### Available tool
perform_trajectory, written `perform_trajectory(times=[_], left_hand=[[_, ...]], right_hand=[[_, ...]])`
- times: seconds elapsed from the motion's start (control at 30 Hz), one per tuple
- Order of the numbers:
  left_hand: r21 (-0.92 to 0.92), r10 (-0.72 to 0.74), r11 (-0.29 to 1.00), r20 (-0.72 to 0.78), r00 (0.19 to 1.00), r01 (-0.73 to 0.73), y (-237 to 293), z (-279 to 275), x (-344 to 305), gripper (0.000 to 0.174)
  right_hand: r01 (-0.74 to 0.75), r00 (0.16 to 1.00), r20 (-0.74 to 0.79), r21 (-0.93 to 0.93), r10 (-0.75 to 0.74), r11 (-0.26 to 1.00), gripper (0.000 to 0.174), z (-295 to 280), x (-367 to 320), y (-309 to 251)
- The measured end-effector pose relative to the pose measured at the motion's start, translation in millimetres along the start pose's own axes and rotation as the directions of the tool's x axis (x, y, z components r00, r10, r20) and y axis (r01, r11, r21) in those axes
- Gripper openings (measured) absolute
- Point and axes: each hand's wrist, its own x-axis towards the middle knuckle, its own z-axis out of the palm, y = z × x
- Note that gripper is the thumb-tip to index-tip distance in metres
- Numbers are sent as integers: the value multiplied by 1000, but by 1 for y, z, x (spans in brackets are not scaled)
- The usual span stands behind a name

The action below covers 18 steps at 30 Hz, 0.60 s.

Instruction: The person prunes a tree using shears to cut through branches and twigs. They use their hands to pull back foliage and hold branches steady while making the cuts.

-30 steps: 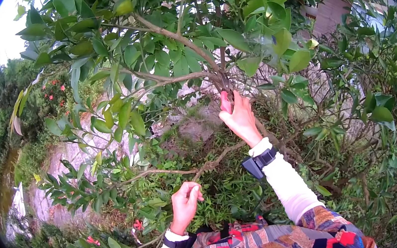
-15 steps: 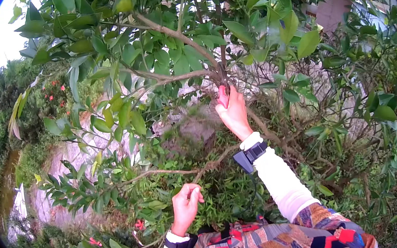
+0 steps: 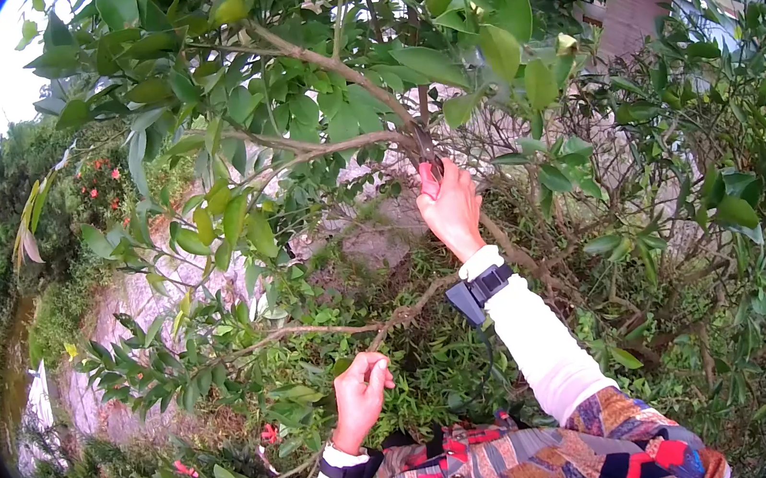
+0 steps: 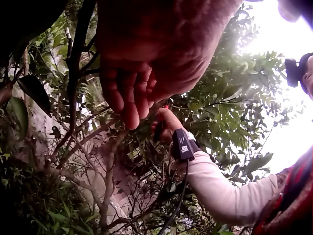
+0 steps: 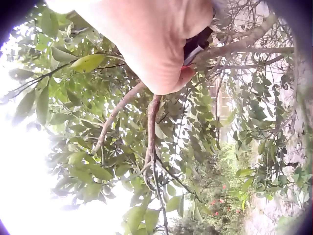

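Garden foliage (image 3: 41,211) behind the branch fork (image 3: 408,139). Right hand (image 3: 454,213) grips a red-handled tool (image 3: 430,180), likely pruners, just below the fork; left hand (image 3: 360,400) relaxed, empty, lower left of it. Cut contact unclear. Best: set square, squeeze steadily, no twisting.

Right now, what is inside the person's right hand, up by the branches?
The right hand holds a red-handled tool. Part of the red handle shows, and the right wrist view shows a dark and silvery part. The hand covers the rest, so its full shape is hidden.
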Motion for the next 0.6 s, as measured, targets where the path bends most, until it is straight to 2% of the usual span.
perform_trajectory(times=[0.1, 0.27, 0.5, 0.6], left_hand=[[29, 16, 999, 12, 1000, -16, 0, 0, -5, 9], [108, 47, 993, 25, 999, -49, -2, -2, -7, 7], [126, 47, 991, 47, 998, -53, -2, -2, -4, 7], [156, 38, 987, 52, 998, -46, -3, -3, -7, 6]], right_hand=[[-27, 999, -30, -19, 26, 999, 79, 3, 0, -8], [-19, 1000, -14, -63, 18, 998, 76, -1, 2, -13], [-62, 997, 28, -98, 65, 993, 74, -7, 2, -18], [-11, 1000, -24, -32, 11, 999, 70, 6, 2, -6]])
